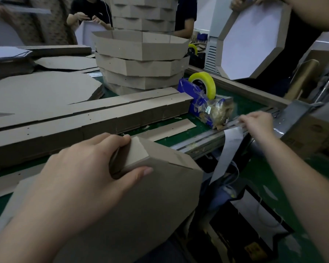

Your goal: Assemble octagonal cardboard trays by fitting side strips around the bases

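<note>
Dim, soft indoor light; edges bend wide-angle, reaching hand motion-blurred

The person's bare left forearm comes in from 7 o'clock, wrist straight, back of the hand up. The left hand point(84, 177) lies toward 8 o'clock and grips the brown cardboard octagonal tray point(150, 205): the fingers point(122, 139) curl over the wall's upper edge, the thumb point(144, 170) pressing the same wall from the near side. The bare right forearm rises from 4 o'clock, stretched out long. The right hand point(256, 126), near 3 o'clock and slightly blurred, has its fingertips drawn together toward 9 o'clock, pinching a thin clear strip of tape point(232, 123).
</note>
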Demonstrator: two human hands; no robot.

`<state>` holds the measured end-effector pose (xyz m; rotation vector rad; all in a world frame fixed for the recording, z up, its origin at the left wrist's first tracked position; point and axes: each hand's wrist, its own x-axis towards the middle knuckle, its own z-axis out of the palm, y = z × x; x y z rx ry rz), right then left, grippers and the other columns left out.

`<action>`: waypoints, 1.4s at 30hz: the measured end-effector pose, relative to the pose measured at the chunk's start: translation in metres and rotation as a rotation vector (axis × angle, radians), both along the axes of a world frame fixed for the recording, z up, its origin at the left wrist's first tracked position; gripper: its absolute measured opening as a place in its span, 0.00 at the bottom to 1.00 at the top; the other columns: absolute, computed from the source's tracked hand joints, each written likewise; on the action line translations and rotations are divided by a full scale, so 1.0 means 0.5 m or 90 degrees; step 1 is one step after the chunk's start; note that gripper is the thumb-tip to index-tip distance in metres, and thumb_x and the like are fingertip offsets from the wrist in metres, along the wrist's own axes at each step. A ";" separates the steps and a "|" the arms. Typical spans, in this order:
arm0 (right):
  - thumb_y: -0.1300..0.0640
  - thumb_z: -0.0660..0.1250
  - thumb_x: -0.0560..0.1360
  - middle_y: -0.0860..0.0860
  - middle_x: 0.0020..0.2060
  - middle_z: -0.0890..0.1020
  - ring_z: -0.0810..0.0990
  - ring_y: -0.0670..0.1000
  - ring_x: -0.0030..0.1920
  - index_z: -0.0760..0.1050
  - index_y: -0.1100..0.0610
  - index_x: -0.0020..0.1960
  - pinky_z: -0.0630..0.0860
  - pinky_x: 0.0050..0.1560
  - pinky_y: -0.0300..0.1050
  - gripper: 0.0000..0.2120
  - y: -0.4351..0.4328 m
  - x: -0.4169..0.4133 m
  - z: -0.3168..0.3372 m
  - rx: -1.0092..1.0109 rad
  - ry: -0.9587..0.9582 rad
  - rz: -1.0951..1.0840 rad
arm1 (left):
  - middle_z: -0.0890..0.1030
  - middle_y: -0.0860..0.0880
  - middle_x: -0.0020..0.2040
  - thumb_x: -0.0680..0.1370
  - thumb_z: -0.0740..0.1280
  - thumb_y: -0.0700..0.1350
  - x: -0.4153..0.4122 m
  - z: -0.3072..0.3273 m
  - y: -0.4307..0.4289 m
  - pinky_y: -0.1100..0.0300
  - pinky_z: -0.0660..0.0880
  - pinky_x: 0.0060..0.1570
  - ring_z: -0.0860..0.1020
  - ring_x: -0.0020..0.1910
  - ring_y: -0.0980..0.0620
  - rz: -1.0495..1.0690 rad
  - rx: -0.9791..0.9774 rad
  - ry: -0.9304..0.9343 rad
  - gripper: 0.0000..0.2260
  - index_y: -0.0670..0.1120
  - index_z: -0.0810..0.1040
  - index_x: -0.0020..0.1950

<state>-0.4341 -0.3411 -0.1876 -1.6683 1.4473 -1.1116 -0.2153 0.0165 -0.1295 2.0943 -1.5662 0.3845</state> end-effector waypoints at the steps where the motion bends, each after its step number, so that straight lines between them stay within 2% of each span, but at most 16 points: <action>1: 0.60 0.70 0.73 0.50 0.39 0.79 0.79 0.55 0.50 0.78 0.52 0.35 0.75 0.57 0.54 0.09 0.013 -0.010 0.000 -0.030 0.071 -0.019 | 0.81 0.59 0.47 0.68 0.58 0.71 -0.001 0.001 0.002 0.53 0.77 0.33 0.82 0.41 0.49 -0.007 0.003 0.006 0.30 0.53 0.80 0.57; 4: 0.56 0.72 0.73 0.53 0.45 0.76 0.75 0.54 0.50 0.79 0.51 0.38 0.73 0.54 0.52 0.05 0.076 -0.006 0.031 -0.166 0.116 0.045 | 0.79 0.59 0.53 0.69 0.58 0.69 -0.003 0.007 0.006 0.50 0.80 0.40 0.81 0.44 0.51 -0.034 0.013 0.037 0.30 0.51 0.81 0.60; 7: 0.54 0.73 0.71 0.51 0.42 0.75 0.73 0.51 0.44 0.79 0.51 0.36 0.70 0.47 0.46 0.06 0.168 0.042 0.101 -0.218 0.102 0.212 | 0.77 0.57 0.52 0.69 0.59 0.68 -0.004 0.012 0.008 0.54 0.77 0.40 0.79 0.40 0.52 -0.041 0.014 0.040 0.29 0.50 0.81 0.59; 10: 0.52 0.74 0.69 0.47 0.37 0.76 0.73 0.48 0.38 0.81 0.51 0.35 0.71 0.42 0.41 0.06 0.279 0.099 0.171 -0.110 0.023 0.500 | 0.77 0.56 0.52 0.70 0.59 0.67 -0.005 0.014 0.012 0.55 0.77 0.43 0.79 0.43 0.52 -0.046 0.008 0.039 0.30 0.48 0.81 0.59; 13: 0.57 0.69 0.69 0.44 0.34 0.79 0.74 0.44 0.33 0.82 0.51 0.33 0.71 0.35 0.34 0.07 0.355 0.142 0.210 0.033 -0.043 0.745 | 0.77 0.55 0.53 0.69 0.59 0.67 -0.007 0.016 0.013 0.53 0.77 0.46 0.79 0.47 0.51 -0.052 -0.002 0.052 0.31 0.47 0.81 0.60; 16: 0.59 0.70 0.68 0.46 0.33 0.78 0.71 0.44 0.33 0.81 0.51 0.31 0.69 0.34 0.36 0.08 0.384 0.176 0.213 0.140 0.041 0.855 | 0.77 0.55 0.52 0.67 0.65 0.66 -0.006 0.018 0.016 0.53 0.78 0.44 0.79 0.45 0.52 -0.054 -0.030 0.069 0.28 0.48 0.81 0.57; 20: 0.58 0.73 0.65 0.49 0.32 0.76 0.69 0.43 0.30 0.81 0.52 0.29 0.66 0.35 0.37 0.07 0.386 0.198 0.203 0.207 0.138 0.860 | 0.78 0.54 0.51 0.67 0.72 0.64 -0.007 0.018 0.021 0.52 0.78 0.42 0.80 0.43 0.52 -0.060 -0.070 0.069 0.25 0.48 0.81 0.55; 24: 0.57 0.68 0.65 0.46 0.31 0.77 0.69 0.42 0.29 0.81 0.53 0.29 0.66 0.32 0.34 0.07 0.377 0.202 0.199 0.235 0.164 0.853 | 0.77 0.55 0.50 0.67 0.72 0.60 -0.009 0.021 0.023 0.50 0.79 0.37 0.80 0.42 0.54 -0.103 -0.096 0.076 0.20 0.50 0.78 0.53; 27: 0.60 0.73 0.64 0.47 0.31 0.78 0.69 0.43 0.30 0.81 0.54 0.29 0.65 0.31 0.33 0.06 0.375 0.201 0.198 0.236 0.161 0.858 | 0.77 0.56 0.53 0.69 0.73 0.55 -0.007 0.016 0.026 0.52 0.78 0.38 0.79 0.45 0.56 -0.145 -0.098 0.066 0.12 0.52 0.80 0.49; 30: 0.57 0.69 0.62 0.50 0.31 0.78 0.68 0.45 0.29 0.81 0.54 0.29 0.65 0.31 0.35 0.04 0.374 0.198 0.196 0.237 0.163 0.852 | 0.78 0.55 0.55 0.69 0.72 0.52 -0.007 0.010 0.027 0.52 0.79 0.39 0.80 0.49 0.59 -0.168 -0.095 0.079 0.07 0.52 0.83 0.45; 33: 0.52 0.70 0.63 0.53 0.31 0.74 0.67 0.46 0.29 0.81 0.53 0.30 0.64 0.31 0.38 0.06 0.368 0.198 0.199 0.234 0.221 0.856 | 0.78 0.53 0.54 0.70 0.72 0.50 -0.007 0.005 0.028 0.52 0.79 0.39 0.81 0.48 0.55 -0.178 -0.095 0.086 0.05 0.51 0.84 0.43; 38: 0.44 0.72 0.59 0.46 0.22 0.68 0.63 0.44 0.25 0.80 0.52 0.28 0.61 0.26 0.34 0.11 0.356 0.205 0.210 0.271 0.348 0.842 | 0.78 0.53 0.54 0.71 0.71 0.51 -0.006 0.002 0.026 0.52 0.78 0.38 0.81 0.46 0.51 -0.170 -0.086 0.085 0.06 0.51 0.84 0.44; 42: 0.41 0.71 0.58 0.45 0.22 0.68 0.64 0.44 0.23 0.79 0.52 0.27 0.61 0.25 0.34 0.14 0.344 0.211 0.218 0.298 0.418 0.843 | 0.78 0.54 0.54 0.72 0.68 0.54 -0.007 0.001 0.020 0.51 0.78 0.38 0.81 0.45 0.50 -0.186 -0.081 0.085 0.09 0.52 0.84 0.45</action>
